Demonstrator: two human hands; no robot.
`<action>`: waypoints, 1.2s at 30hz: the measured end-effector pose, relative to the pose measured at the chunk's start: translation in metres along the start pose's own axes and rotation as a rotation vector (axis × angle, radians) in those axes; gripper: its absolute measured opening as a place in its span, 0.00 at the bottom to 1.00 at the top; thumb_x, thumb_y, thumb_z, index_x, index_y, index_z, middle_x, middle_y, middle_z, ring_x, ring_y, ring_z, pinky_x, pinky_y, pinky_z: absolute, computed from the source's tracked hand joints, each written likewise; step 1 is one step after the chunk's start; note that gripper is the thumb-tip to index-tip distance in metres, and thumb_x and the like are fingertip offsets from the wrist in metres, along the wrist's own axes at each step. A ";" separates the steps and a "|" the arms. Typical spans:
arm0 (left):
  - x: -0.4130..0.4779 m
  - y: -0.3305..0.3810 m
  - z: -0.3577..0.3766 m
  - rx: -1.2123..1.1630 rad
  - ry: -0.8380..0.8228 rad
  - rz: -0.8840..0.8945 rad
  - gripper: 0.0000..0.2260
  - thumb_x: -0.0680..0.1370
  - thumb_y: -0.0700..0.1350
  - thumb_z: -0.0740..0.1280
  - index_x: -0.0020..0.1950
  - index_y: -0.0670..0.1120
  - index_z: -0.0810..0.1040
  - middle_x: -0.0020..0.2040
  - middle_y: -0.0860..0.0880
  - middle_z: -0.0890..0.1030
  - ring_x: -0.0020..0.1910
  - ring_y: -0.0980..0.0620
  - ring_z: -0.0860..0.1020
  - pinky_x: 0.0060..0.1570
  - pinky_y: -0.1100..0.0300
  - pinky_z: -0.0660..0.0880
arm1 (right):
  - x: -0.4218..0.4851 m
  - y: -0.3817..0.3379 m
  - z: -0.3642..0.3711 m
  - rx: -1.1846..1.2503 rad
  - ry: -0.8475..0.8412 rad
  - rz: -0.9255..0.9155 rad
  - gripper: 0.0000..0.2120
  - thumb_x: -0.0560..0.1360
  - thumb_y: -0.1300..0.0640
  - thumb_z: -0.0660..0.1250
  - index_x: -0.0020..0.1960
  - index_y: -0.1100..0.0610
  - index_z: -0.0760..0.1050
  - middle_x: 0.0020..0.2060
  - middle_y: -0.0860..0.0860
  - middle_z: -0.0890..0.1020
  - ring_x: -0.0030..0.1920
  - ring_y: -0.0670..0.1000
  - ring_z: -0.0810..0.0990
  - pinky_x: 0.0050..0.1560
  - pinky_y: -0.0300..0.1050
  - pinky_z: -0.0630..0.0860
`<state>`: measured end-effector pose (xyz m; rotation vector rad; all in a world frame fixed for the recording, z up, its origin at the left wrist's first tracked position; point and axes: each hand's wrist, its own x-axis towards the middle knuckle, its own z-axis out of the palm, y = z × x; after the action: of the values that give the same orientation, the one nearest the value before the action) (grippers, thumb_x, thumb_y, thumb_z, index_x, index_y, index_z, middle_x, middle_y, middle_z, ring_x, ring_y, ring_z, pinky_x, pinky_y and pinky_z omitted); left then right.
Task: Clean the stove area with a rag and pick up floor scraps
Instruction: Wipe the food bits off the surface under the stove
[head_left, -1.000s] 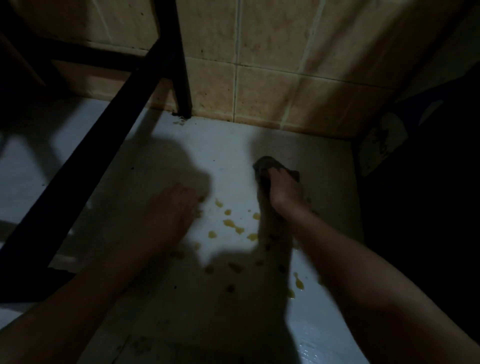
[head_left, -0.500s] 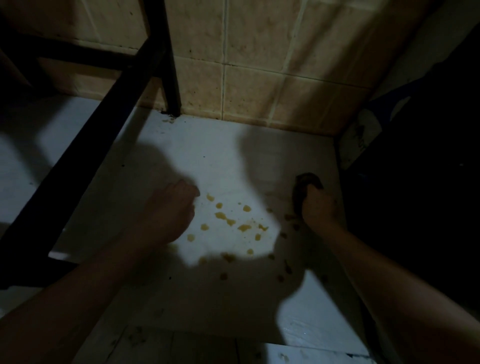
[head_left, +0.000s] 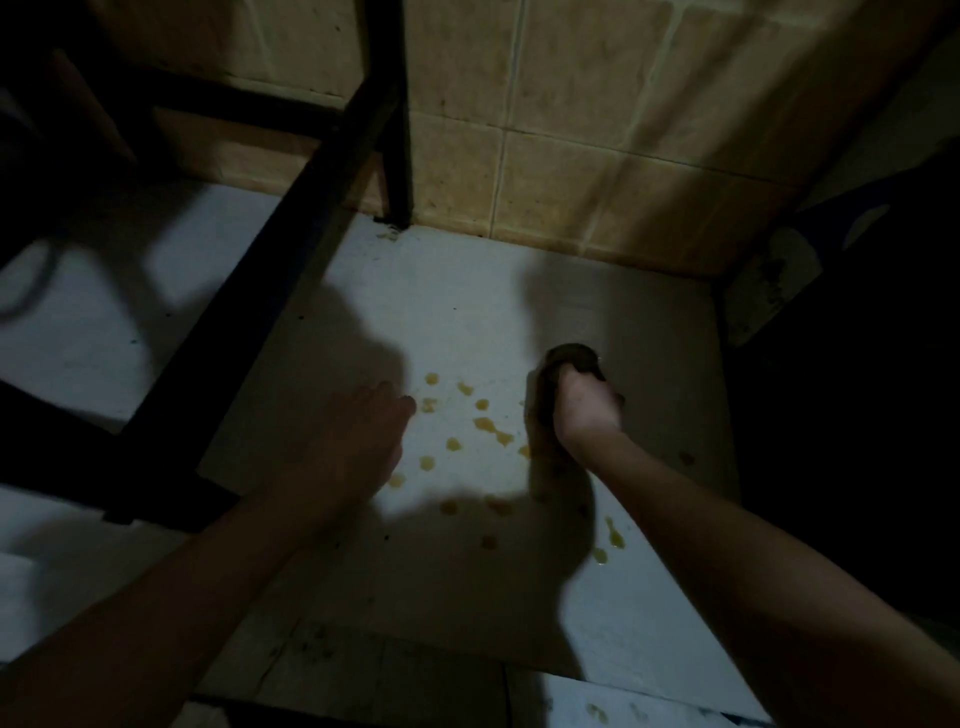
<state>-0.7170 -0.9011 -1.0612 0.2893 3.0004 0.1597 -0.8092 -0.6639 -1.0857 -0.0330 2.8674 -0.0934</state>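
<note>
Right hand clenched around a dark rag, pressing it on the white floor at the right edge of scattered yellow scraps. Left hand released, fingers extended, palm down just left of the scraps; contact with floor cannot be told

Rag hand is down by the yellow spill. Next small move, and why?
Probably sweep the rag in the right hand leftward through the yellow drops: they lie unwiped between the two hands, and the left hand is empty beside them.
</note>
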 end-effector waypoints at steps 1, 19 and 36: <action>-0.003 0.001 0.001 -0.017 0.015 -0.002 0.15 0.76 0.39 0.61 0.63 0.44 0.74 0.61 0.43 0.74 0.58 0.42 0.73 0.58 0.47 0.70 | 0.001 -0.007 -0.002 0.008 0.003 -0.016 0.12 0.77 0.65 0.57 0.59 0.59 0.71 0.53 0.59 0.80 0.51 0.58 0.80 0.49 0.50 0.77; -0.042 -0.018 0.004 0.066 -0.094 -0.006 0.18 0.79 0.40 0.56 0.70 0.43 0.65 0.67 0.41 0.70 0.63 0.43 0.69 0.61 0.52 0.68 | 0.018 -0.136 0.004 0.022 -0.041 -0.460 0.19 0.76 0.65 0.60 0.67 0.58 0.69 0.60 0.58 0.77 0.57 0.59 0.78 0.53 0.50 0.74; -0.032 -0.017 0.000 0.092 -0.152 -0.103 0.17 0.79 0.43 0.52 0.67 0.43 0.67 0.65 0.43 0.70 0.63 0.44 0.69 0.63 0.51 0.66 | -0.005 -0.081 0.016 0.148 -0.108 -0.813 0.22 0.76 0.64 0.62 0.68 0.51 0.71 0.70 0.52 0.69 0.66 0.55 0.71 0.63 0.45 0.68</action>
<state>-0.6892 -0.9239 -1.0596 0.1471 2.8671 -0.0107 -0.7991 -0.7452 -1.0942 -1.1211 2.5406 -0.4381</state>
